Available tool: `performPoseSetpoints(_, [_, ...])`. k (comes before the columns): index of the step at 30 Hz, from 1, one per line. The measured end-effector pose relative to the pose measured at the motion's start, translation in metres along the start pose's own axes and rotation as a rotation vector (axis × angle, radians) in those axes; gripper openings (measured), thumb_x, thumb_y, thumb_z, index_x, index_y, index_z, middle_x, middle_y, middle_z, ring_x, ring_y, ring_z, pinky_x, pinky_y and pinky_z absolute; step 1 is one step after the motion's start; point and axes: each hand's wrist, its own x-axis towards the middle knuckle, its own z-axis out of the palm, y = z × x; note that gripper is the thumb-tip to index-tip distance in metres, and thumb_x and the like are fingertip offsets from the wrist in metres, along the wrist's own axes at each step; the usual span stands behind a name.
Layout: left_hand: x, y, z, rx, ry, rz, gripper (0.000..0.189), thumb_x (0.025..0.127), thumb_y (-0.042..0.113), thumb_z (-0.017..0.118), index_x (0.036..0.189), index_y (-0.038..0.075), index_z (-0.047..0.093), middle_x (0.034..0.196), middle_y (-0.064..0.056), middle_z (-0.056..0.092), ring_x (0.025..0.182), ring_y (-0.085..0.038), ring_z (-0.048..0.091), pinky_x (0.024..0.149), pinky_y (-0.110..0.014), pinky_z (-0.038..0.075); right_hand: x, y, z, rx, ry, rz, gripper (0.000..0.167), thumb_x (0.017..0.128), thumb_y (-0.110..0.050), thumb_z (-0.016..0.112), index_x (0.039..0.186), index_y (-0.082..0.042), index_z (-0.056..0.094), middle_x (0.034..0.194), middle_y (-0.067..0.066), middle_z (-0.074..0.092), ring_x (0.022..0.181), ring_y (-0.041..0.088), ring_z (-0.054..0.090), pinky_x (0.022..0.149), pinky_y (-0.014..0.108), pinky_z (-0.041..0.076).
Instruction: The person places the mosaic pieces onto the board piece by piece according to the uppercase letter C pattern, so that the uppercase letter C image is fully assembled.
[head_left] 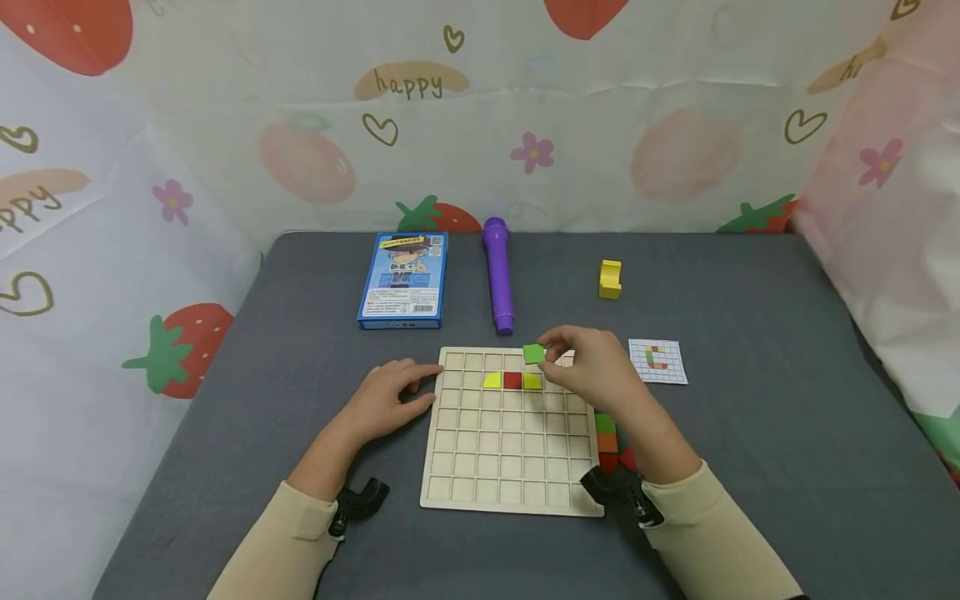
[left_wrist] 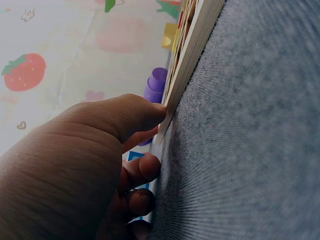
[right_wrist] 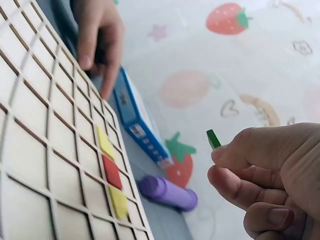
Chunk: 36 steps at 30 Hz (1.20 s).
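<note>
A green square tile [head_left: 533, 354] is pinched between the thumb and fingertips of my right hand [head_left: 592, 367], raised over the far right part of the wooden grid board [head_left: 480, 462]. In the right wrist view the green tile [right_wrist: 213, 139] shows edge-on. One row of the board holds a yellow rounded piece [head_left: 492, 381], a red square tile [head_left: 512, 381] and another yellow piece [head_left: 532, 382]. With thumb and index fingertips, my left hand [head_left: 386, 400] touches the board's left edge; its other fingers curl loosely in the left wrist view.
Green, orange and red tiles [head_left: 607, 442] lie along the board's right edge, partly under my right forearm. A pattern card [head_left: 657, 362] sits to the right. Behind the board are a blue box [head_left: 402, 281], a purple microphone-shaped tube [head_left: 498, 275] and yellow blocks [head_left: 610, 279].
</note>
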Motion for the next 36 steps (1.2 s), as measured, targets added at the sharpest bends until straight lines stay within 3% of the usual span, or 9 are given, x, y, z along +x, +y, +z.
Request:
performPoseSetpoints(11, [0.0, 0.0, -0.001, -0.001, 0.004, 0.01, 0.04, 0.096, 0.022, 0.074, 0.136, 0.014, 0.069, 0.081, 0.002, 0.046, 0.068, -0.012, 0.035, 0.071, -0.037, 0.029, -0.002, -0.012, 0.043, -0.102, -0.048, -0.047, 0.02, 0.084, -0.022, 0.083, 0.102, -0.015, 0.078, 0.077, -0.005, 0.056, 0.064, 0.012, 0.046, 0.058, 0.031, 0.039])
performPoseSetpoints(17, [0.0, 0.0, -0.001, -0.004, 0.007, 0.006, 0.041, 0.096, 0.023, 0.073, 0.136, 0.015, 0.069, 0.081, 0.004, 0.046, 0.068, -0.012, 0.036, 0.071, -0.037, 0.028, 0.0, -0.011, 0.062, -0.146, -0.074, -0.001, 0.021, 0.082, -0.02, 0.083, 0.102, -0.013, 0.081, 0.083, -0.005, 0.064, 0.073, 0.012, 0.055, 0.065, 0.033, 0.045])
performPoseSetpoints(26, [0.001, -0.001, 0.002, 0.0, 0.006, 0.006, 0.04, 0.096, 0.023, 0.074, 0.135, 0.015, 0.069, 0.08, 0.005, 0.045, 0.067, -0.011, 0.035, 0.07, -0.035, 0.029, 0.001, -0.003, 0.074, -0.181, -0.108, 0.025, 0.021, 0.081, -0.022, 0.085, 0.101, -0.018, 0.081, 0.089, -0.006, 0.068, 0.076, 0.012, 0.055, 0.066, 0.033, 0.046])
performPoseSetpoints(36, [0.0, 0.0, 0.001, -0.002, -0.003, -0.008, 0.042, 0.097, 0.023, 0.073, 0.138, 0.016, 0.068, 0.08, 0.003, 0.045, 0.069, -0.013, 0.035, 0.071, -0.038, 0.028, 0.003, 0.001, 0.077, -0.186, -0.084, 0.008, 0.012, 0.085, -0.027, 0.084, 0.094, -0.02, 0.079, 0.079, -0.01, 0.064, 0.072, 0.01, 0.056, 0.065, 0.034, 0.047])
